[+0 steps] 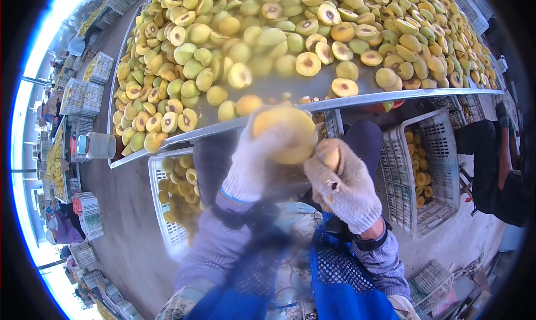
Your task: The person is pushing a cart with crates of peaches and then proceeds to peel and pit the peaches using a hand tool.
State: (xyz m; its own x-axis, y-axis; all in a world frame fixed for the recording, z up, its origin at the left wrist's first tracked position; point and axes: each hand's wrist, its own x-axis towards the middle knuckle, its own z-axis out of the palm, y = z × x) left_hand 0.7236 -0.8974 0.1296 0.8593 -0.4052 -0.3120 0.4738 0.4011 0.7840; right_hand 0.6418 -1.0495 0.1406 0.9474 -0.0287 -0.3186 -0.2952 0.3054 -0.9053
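My left hand (254,161), in a white knitted glove, grips a yellow stone-fruit piece (289,133) in front of my body. The fruit is blurred and its cut face is not plain. Close against its lower right side is my right hand (349,188), its fingers curled and its glove soiled, with a small hole. Bare fingertip skin shows at the top of that glove. Whether a small tool sits within those fingers is hidden. Just beyond both hands runs the metal rim of a worktable (360,100), heaped with halved yellow-green stone fruit (201,68), many with pits showing.
A white plastic crate (157,194) with fruit pieces stands low at my left. Another crate (444,186), partly filled, is at right, near a seated person's leg (475,142). A lidded clear jar (100,145) is beside the table's left corner. Stacked crates (83,98) line the far left.
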